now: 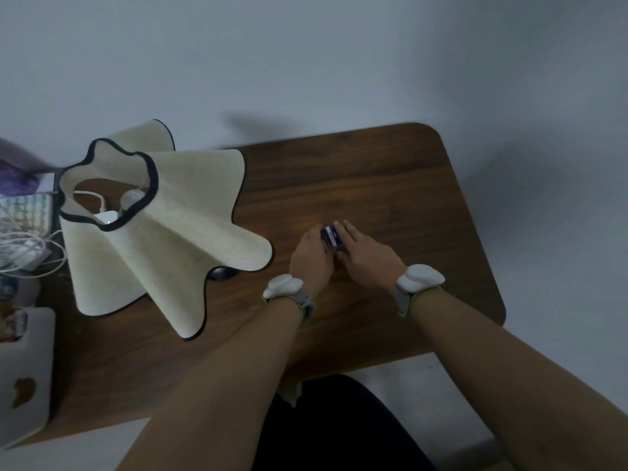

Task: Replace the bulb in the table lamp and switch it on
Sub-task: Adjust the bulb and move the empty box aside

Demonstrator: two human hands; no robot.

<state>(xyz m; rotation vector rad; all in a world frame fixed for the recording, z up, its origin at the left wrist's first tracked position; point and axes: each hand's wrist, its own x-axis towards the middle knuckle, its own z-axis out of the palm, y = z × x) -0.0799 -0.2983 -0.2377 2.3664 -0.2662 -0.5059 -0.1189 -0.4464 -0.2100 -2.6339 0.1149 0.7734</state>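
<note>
Head view: both hands meet over a small blue-and-white box point(332, 237) mid-desk point(390, 185). Left hand point(311, 258) fingers curl round its left side; right hand point(365, 254) fingers lie flat against its right. Cream lamp point(163, 219) stands left, a bulb point(132, 198) visible inside.

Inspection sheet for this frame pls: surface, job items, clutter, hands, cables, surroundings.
Surface: dark wooden table, rounded corners, mostly bare on its right half.
Job's things: table lamp with cream wavy shade, unlit; a bulb shows through the shade's top opening. Small blue box on the table between the hands.
Clutter: white box at the table's left edge; mixed items beyond, too blurred to name.
Hands: left hand and right hand both on the box; white wrist devices.
Cables: white cables tangled at far left.
Surroundings: plain grey wall.
</note>
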